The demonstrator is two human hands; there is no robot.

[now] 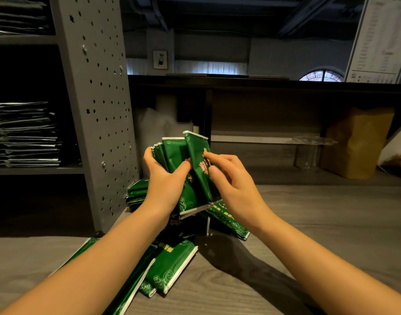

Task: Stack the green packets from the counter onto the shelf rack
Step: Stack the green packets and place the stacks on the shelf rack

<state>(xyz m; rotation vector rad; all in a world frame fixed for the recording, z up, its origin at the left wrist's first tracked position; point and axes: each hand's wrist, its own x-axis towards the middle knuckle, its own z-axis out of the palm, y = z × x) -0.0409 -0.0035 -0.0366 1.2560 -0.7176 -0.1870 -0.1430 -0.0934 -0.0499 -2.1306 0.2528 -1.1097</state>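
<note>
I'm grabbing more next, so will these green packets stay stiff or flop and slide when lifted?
Probably floppy: the held packets fan and crease between the left hand and right hand. Likely slippery: glossy film, and loose packets lie splayed on the counter.

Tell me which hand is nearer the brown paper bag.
Right. The right hand sits left of the brown paper bag; the left hand is farther left, beyond the held green packets.

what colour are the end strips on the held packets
White, on dark green packets; the head view shows it.
</note>
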